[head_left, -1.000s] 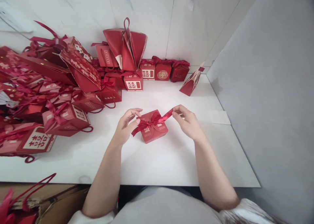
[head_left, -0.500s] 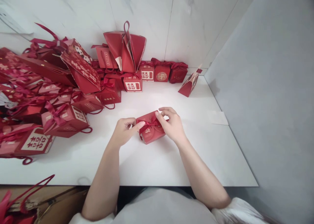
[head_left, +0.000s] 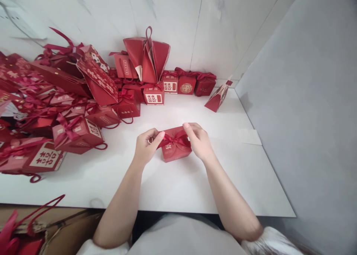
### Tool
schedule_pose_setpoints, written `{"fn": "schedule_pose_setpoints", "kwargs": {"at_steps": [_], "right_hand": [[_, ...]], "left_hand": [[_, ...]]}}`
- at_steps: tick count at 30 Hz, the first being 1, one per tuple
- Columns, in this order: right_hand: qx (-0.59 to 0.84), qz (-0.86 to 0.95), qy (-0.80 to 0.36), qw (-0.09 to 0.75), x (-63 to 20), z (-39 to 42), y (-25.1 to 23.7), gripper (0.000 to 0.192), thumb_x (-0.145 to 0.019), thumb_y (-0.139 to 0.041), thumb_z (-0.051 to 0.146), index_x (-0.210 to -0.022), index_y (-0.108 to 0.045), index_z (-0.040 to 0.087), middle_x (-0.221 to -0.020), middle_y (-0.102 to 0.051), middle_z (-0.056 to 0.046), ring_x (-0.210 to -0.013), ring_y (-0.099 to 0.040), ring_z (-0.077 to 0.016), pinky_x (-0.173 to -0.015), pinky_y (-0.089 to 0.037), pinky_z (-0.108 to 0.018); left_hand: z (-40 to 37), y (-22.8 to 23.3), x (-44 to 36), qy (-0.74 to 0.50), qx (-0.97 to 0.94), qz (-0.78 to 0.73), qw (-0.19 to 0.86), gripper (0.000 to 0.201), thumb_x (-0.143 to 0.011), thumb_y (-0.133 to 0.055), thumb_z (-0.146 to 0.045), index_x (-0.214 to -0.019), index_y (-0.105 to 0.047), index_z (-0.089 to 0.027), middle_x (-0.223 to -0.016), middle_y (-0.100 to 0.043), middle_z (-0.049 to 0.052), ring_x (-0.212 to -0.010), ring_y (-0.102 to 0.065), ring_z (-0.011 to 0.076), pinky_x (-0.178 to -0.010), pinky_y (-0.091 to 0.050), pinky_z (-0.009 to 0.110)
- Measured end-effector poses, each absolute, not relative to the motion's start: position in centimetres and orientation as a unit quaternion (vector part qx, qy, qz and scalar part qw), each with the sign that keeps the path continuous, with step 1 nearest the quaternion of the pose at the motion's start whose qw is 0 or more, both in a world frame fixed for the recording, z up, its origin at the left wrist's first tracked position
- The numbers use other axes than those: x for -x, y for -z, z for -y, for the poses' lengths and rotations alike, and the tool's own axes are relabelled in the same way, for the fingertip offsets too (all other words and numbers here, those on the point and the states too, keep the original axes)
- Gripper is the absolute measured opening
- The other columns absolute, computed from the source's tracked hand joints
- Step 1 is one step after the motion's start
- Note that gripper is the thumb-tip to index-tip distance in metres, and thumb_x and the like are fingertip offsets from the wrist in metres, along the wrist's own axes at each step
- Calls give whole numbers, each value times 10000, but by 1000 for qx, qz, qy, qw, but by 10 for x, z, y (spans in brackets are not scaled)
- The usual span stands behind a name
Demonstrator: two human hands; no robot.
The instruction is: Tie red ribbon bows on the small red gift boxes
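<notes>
A small red gift box (head_left: 175, 151) with gold lettering sits on the white table (head_left: 178, 184) in front of me. A red ribbon (head_left: 175, 139) is tied in a bow on top of it. My left hand (head_left: 146, 147) pinches the ribbon at the box's left side. At the right side, my right hand (head_left: 198, 140) grips the other part of the ribbon with its fingertips. Both hands touch the box's upper edges.
A heap of red gift boxes and bags (head_left: 55, 106) covers the table's left half. A row of small boxes (head_left: 186, 84) and a folded tall red bag (head_left: 147, 56) stand against the back wall. One red box (head_left: 218, 98) lies tipped at the right. A grey wall (head_left: 301, 98) bounds the right side.
A second ago my hands held the ribbon ends stretched apart to both sides. They have come in to the box and now hold the bow close over its top.
</notes>
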State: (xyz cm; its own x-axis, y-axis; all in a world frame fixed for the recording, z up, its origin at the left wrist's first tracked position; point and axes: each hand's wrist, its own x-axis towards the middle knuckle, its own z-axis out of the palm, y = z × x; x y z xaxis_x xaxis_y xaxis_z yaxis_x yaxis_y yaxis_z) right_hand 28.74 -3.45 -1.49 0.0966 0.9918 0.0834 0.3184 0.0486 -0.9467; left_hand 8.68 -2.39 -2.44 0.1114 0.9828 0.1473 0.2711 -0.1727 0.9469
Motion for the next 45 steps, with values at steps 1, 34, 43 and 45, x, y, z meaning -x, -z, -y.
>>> {"fn": "schedule_pose_setpoints", "kwargs": {"at_steps": [1,34,43,45], "right_hand": [[590,567,-359,449,-284,33,15,408,-898,-508,536,-671,-652,229,-1031,-687,-71,-1024,-624,-248,-886,-465,-382],[533,532,-423,504,-288,41,26,302,-895,-574,439,-682,-543,226,-1217,-691,-87,-1170,-634,-255,-896,-507,-361],[540,551,-373,516,-289,46,24,248,-908,-559,403,-733,-599,232,-1149,-730,-69,-1110,-667,-260,-887,-523,-381],[543,547,-366,521,-288,46,24,252,-909,-556,394,-722,-590,229,-1118,-740,-66,-1045,-692,-249,-844,-537,-363]], "left_hand": [[24,25,-88,-436,-627,-505,402,394,-871,-610,-435,-608,-492,-166,-549,-421,-36,-549,-358,95,-554,-275,258],[21,15,-70,-284,-680,-488,468,412,-911,-531,-462,-639,-559,-154,-619,-531,-8,-623,-506,117,-612,-388,235],[25,12,-73,-296,-682,-491,454,407,-910,-534,-404,-585,-511,-160,-588,-511,-9,-571,-482,103,-526,-376,209],[25,12,-74,-299,-676,-492,459,406,-910,-534,-394,-579,-497,-161,-572,-489,-16,-557,-458,96,-527,-369,208]]}}
